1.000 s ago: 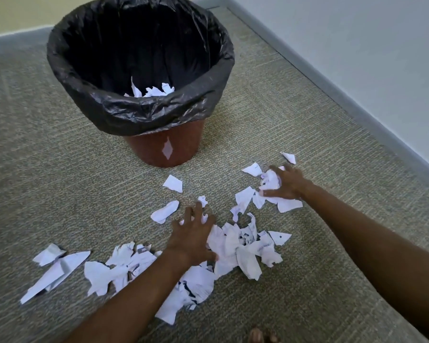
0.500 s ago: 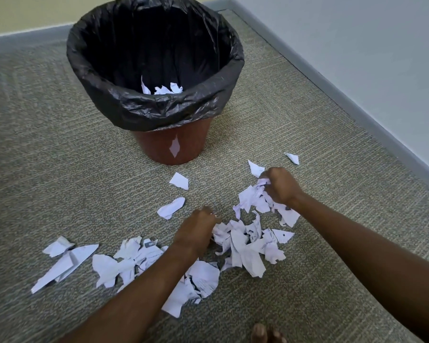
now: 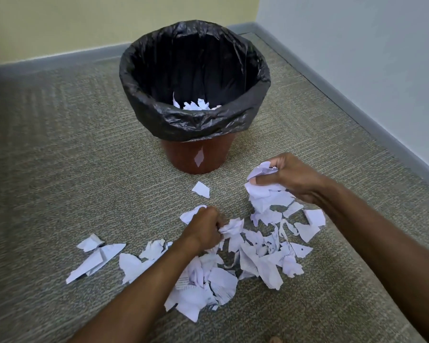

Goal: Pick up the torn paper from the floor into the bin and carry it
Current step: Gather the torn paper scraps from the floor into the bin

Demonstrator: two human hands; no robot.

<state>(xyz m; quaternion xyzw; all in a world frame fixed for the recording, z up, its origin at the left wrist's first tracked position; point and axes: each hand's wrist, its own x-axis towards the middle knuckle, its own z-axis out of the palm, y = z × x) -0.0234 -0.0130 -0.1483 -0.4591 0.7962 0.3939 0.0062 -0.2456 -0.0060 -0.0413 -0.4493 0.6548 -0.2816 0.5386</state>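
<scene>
A brown bin (image 3: 183, 159) lined with a black bag (image 3: 144, 95) stands on the carpet, with several white scraps inside it. Torn white paper (image 3: 258, 258) lies scattered on the floor in front of the bin. My right hand (image 3: 292, 178) grips a bunch of scraps just above the floor, right of the bin's base. My left hand (image 3: 203, 230) is curled round scraps at the middle of the pile, low on the carpet.
The grey-green carpet (image 3: 60, 169) ends at a grey skirting board (image 3: 357, 100) along the right wall and the back wall. Loose scraps (image 3: 97, 258) lie apart at the left. One scrap (image 3: 201, 189) lies near the bin's foot.
Both hands went from spread flat on the paper to clenched round scraps. The right hand has risen off the floor with its bunch. The view has tilted up.
</scene>
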